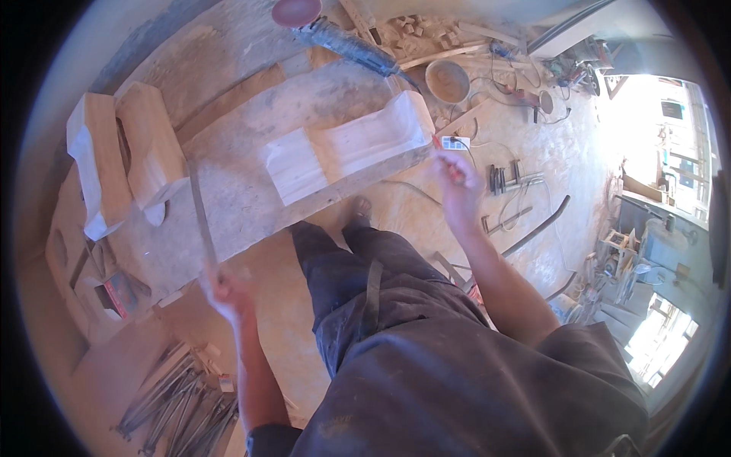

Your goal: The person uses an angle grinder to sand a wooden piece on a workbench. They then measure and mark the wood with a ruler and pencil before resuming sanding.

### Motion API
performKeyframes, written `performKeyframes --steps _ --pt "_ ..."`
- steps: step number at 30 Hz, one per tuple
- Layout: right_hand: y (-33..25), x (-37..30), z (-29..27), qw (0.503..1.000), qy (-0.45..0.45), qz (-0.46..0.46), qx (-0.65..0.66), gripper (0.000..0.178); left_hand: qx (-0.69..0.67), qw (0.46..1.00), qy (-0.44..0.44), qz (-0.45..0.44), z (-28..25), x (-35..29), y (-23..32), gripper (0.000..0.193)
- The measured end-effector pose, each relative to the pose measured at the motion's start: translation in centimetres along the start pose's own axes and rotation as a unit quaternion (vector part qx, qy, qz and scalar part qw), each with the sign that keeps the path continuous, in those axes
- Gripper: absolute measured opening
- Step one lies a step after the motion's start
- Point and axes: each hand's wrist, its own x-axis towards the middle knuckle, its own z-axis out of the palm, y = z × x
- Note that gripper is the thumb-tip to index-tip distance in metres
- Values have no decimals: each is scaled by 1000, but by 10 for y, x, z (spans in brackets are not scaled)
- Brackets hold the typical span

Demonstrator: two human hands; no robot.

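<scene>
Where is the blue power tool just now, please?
In the head view, the blue power tool lies near the top, slightly left of centre, beyond the carved wooden block.

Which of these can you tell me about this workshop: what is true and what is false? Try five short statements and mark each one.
1. The left hand and the right hand wear no gloves. True.
2. The long, thin grey strip is in the right hand. False: it runs to the left hand, which seems to grip it, though blurred.
3. Two carved wooden pieces lie side by side at the left. True.
4. The carved block near the right hand rests on the worktop. True.
5. The power tool is in the left hand. False: it lies beyond the block, touching neither hand.
</scene>
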Motion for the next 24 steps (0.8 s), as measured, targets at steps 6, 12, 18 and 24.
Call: performKeyframes --steps 6,12,18,24 --pt "-7 -79 39 980 -195 22 -21 26 -504 823 77 -250 -110 -13 11 36" --pt "-2 -88 96 914 -254 284 141 33 -531 785 -172 -269 -119 -2 1 24" --pt "13 -71 138 849 -181 378 322 20 -402 846 -232 -262 -77 42 6 24" --pt "10 -62 155 856 -118 390 319 14 -397 847 -236 -263 -58 70 -1 10"
